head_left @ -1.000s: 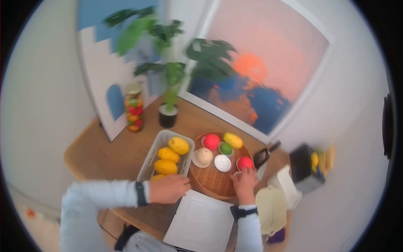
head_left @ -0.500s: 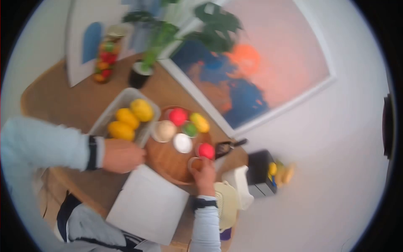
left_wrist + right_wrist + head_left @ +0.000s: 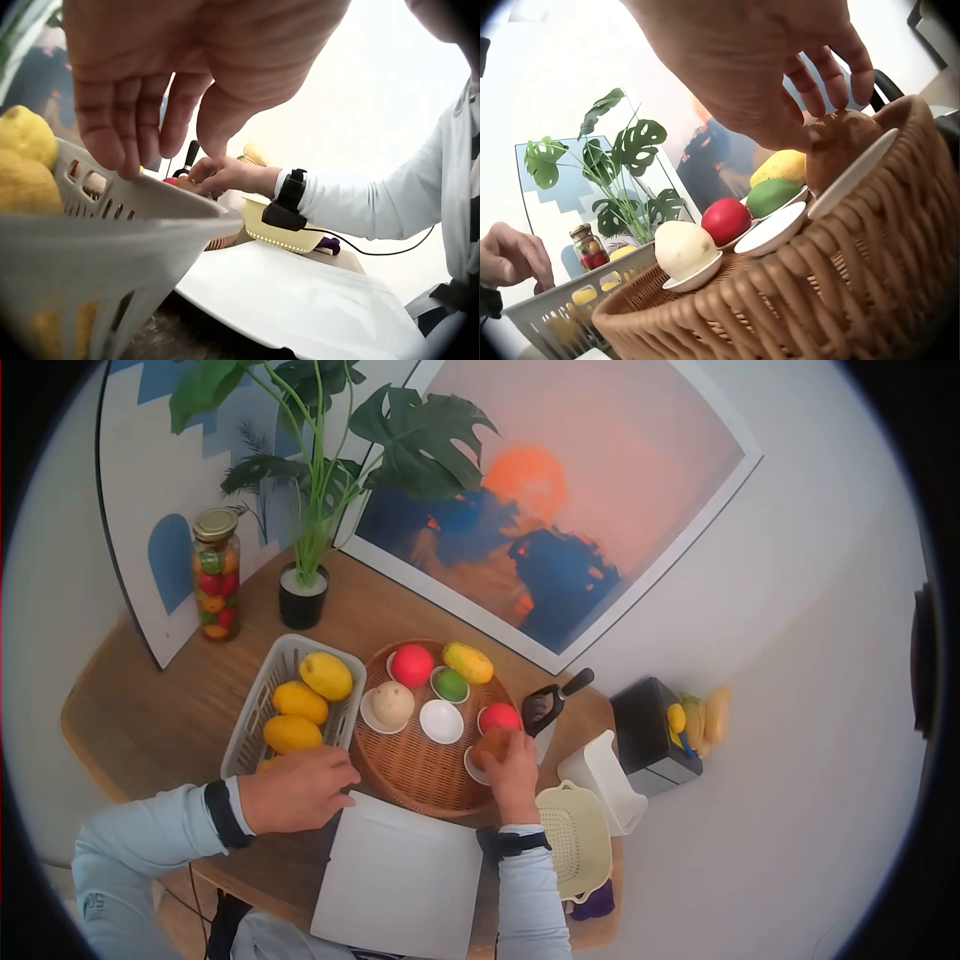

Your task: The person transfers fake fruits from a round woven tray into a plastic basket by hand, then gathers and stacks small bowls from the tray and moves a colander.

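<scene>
My right hand (image 3: 515, 780) grips a brown round fruit (image 3: 490, 745) at the right side of the round wicker tray (image 3: 430, 790); a small white dish (image 3: 476, 766) lies just under it. In the right wrist view, fingertips touch the top of the brown fruit (image 3: 841, 150), beside the tilted dish (image 3: 855, 174). Loosely bent and holding nothing, my left hand (image 3: 295, 790) hangs over the near end of the grey basket (image 3: 243, 738) of yellow fruits (image 3: 300, 702). The left wrist view shows its fingers spread above the basket rim (image 3: 150, 223).
The tray also bears red balls (image 3: 411, 665), a green fruit (image 3: 450, 684), a cream fruit (image 3: 392, 705), a yellow fruit (image 3: 468, 662) and an empty dish (image 3: 441, 722). Around it are a white board (image 3: 400, 880), yellow colander (image 3: 575, 840), potted plant (image 3: 303, 595), jar (image 3: 216, 575) and black-handled tool (image 3: 560, 695).
The head view has shifted and sharpened. The brown fruit now shows under my right fingers, where an empty-looking dish was seen half a second ago. My left hand stays by the grey basket.
</scene>
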The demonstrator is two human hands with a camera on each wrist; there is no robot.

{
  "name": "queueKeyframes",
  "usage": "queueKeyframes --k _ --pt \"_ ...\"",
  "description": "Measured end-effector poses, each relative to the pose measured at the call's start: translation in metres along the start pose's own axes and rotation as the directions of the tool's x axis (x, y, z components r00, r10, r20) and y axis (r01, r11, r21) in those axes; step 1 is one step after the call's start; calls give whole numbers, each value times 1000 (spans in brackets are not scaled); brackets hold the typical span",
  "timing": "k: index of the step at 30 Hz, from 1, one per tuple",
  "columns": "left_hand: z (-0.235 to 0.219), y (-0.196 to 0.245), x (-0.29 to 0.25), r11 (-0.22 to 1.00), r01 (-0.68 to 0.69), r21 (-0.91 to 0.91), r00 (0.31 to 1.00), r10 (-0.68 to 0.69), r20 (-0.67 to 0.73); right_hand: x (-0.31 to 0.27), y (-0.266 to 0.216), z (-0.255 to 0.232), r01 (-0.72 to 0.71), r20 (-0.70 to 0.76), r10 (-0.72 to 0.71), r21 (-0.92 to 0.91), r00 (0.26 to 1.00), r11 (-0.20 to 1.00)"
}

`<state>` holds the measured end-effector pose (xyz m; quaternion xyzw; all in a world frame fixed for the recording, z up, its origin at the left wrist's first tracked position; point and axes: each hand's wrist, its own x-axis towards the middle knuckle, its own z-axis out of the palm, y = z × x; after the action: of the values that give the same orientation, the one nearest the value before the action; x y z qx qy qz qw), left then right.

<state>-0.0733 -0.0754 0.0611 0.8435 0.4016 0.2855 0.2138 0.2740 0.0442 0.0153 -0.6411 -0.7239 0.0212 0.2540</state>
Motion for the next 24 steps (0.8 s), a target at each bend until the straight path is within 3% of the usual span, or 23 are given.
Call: queueKeyframes --k 4,6,7,9,11,14,16,17,19,20,21,22,23,24 --pt "-1 -3 -2 999 27 -35 999 -26 18 2 3 9 -71 -27 69 -74 997 995" --pt "3 -7 -7 1000 -1 -8 1000 1 -22 2 4 15 -115 114 115 -10 987 993" --pt "3 -8 -9 1000 4 0 1000 -4 -19 1 5 16 -113 116 113 0 987 994" --pt "2 -6 -15 999 21 -47 999 -23 -38 0 7 19 -25 179 32 -44 983 999" --pt "0 -4 -20 997 76 -14 996 -77 -36 -2 -9 15 -24 72 28 -58 997 998" --pt "-2 -1 -21 991 132 -25 989 -133 -71 -6 -62 -8 -39 129 20 141 991 989" --pt "4 2 -18 968 174 -179 975 -195 -104 -15 -97 -15 -25 213 -81 452 974 892" --pt "6 5 -16 968 183 -171 974 -202 -103 -21 -116 -19 -25 216 -85 462 973 887" --pt "13 11 -11 849 220 -480 929 -333 -163 -33 -150 -19 151 235 -340 576 911 804" --pt "18 7 -8 785 244 -569 912 -386 -142 -37 -160 -11 151 232 -342 582 911 799" --pt "22 1 -6 788 247 -563 912 -386 -141 -42 -168 -4 266 165 -450 615 877 743" --pt "25 -6 -3 802 175 -571 903 -362 -231 -45 -174 3 374 94 -550 636 830 674" --pt "27 -11 -1 814 103 -572 887 -335 -318 -47 -180 7 373 89 -546 639 833 673" --pt "24 -17 -3 802 127 -584 880 -363 -307 -48 -184 10 351 126 -548 646 827 678"
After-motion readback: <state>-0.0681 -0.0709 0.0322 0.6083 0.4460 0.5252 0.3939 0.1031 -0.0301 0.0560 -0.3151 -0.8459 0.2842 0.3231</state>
